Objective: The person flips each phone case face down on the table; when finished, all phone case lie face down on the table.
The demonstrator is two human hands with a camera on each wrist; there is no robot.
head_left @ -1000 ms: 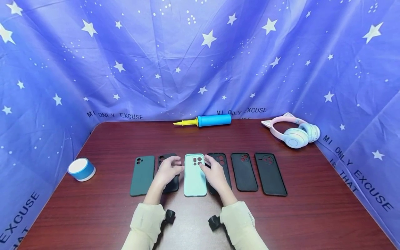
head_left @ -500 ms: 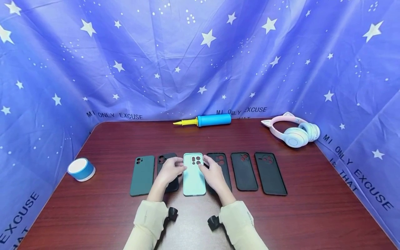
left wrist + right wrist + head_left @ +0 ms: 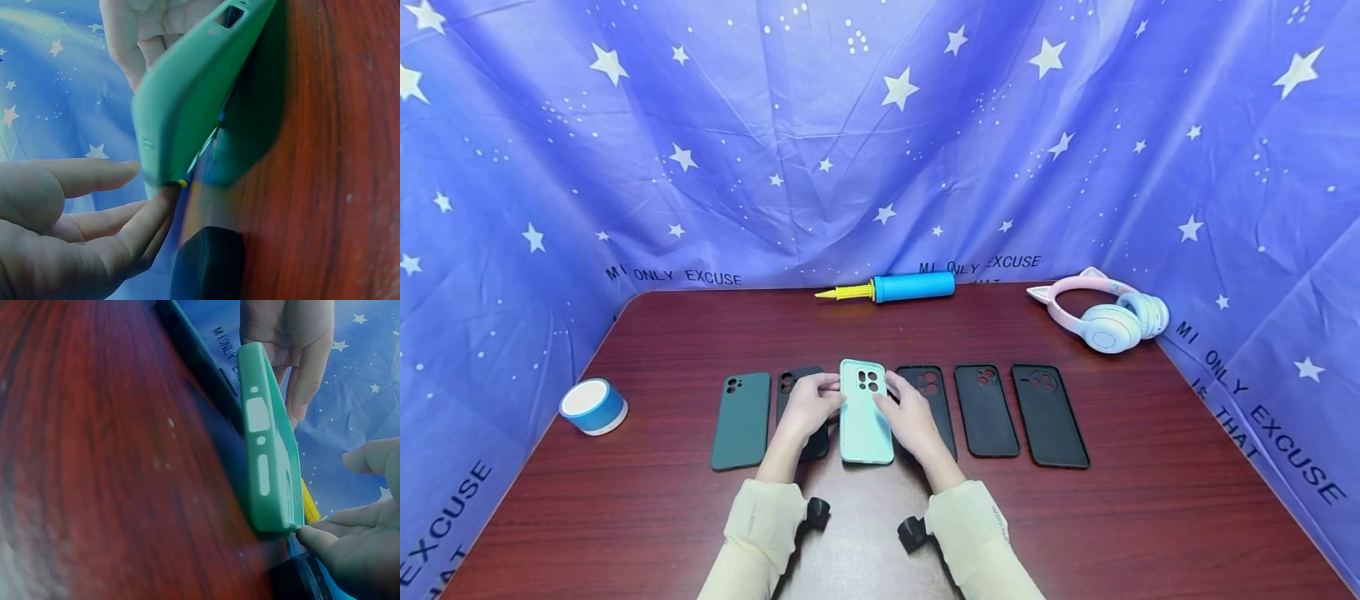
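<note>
The mint phone case [image 3: 866, 433] is sitting mid-row, tilting off the tabletop [image 3: 625, 517]; the left hand [image 3: 807, 407] and right hand [image 3: 907, 410] are gripping its left and right sides by the fingertips. Only the edges are bearing the grip, so uneven pressure could be letting it slip or twist. Wrists are overhanging the left black case [image 3: 815, 447] and right black case [image 3: 942, 421]; dipping low could be nudging either out of line.

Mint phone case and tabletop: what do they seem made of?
Mint phone case: probably silicone or flexible plastic, matte to satin, judging by its even colour and smooth moulded cutouts. Tabletop: wood or wood-look laminate, lightly glossy, from its streaked reddish-brown grain and pale glare.
</note>
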